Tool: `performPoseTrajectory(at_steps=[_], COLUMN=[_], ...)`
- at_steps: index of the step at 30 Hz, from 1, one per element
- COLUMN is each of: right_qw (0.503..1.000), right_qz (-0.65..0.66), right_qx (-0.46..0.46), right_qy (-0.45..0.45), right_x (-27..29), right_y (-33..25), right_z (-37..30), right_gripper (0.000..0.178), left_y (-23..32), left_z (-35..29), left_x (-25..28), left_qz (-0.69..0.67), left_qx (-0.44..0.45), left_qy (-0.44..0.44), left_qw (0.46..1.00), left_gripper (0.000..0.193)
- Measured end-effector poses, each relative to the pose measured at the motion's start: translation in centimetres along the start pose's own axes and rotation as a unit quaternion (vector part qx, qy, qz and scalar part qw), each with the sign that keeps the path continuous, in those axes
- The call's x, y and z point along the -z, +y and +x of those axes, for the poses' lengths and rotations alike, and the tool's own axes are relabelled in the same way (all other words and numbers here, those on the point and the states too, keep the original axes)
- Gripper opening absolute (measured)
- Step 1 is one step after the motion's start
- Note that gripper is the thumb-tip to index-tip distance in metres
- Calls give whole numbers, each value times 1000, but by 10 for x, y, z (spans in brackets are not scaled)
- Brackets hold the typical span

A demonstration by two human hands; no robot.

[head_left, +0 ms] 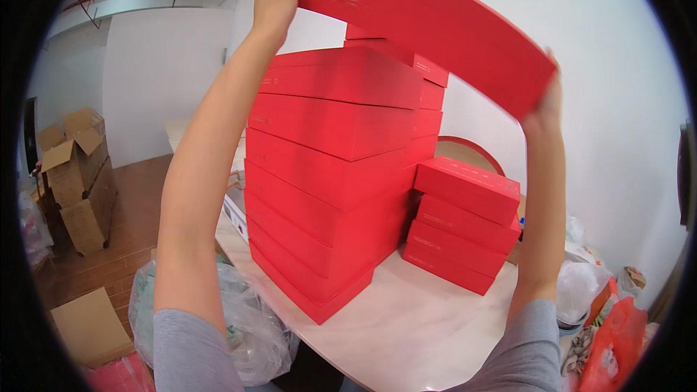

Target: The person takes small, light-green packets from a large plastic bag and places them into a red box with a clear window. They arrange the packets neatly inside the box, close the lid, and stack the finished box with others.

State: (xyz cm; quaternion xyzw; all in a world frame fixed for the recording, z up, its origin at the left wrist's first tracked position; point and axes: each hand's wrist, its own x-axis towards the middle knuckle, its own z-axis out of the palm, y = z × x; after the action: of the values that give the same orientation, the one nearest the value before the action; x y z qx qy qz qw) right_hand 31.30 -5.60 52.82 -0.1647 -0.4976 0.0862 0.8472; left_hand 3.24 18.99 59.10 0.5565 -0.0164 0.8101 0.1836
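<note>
Both my arms are raised, holding a long red box (428, 18) up in front of me, above and nearer than the tall stack. My left hand (276, 0) grips its left end, thumb on the near face. At the right end is my right hand (546, 101), its fingers partly hidden behind the box. Below stands a tall stack of red boxes (327, 174) on a pale marbled table (428, 327). To its right rises a shorter stack of red boxes (465, 225), the top one set slightly askew.
Open cardboard cartons (80, 174) are piled on the wooden floor at the left. A clear plastic bag (254, 319) bulges beside the table's left edge. Plastic bags, one of them red (617, 341), and loose items crowd the right side. A white wall (602, 87) rises behind.
</note>
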Motion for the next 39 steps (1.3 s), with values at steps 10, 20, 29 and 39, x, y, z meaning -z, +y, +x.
performPoseTrajectory(at_steps=[10, 20, 29, 39], right_qw=[935, 887, 711, 705], right_qz=[-330, -365, -234, 80], right_qx=[5, 277, 577, 214], right_qy=[-132, -51, -325, -671], right_x=[-57, -65, -185, -345], right_y=[153, 199, 181, 189], right_z=[18, 1, -201, -490], right_gripper=[73, 42, 31, 24], left_y=[-145, -152, 8, 470], left_z=[-29, -76, -359, -696], left_x=[52, 65, 390, 598], left_qz=[255, 323, 638, 822], left_qx=[154, 46, 184, 451], left_qy=[-230, -196, -237, 228], left_qw=[926, 925, 709, 262], left_gripper=[80, 77, 62, 55])
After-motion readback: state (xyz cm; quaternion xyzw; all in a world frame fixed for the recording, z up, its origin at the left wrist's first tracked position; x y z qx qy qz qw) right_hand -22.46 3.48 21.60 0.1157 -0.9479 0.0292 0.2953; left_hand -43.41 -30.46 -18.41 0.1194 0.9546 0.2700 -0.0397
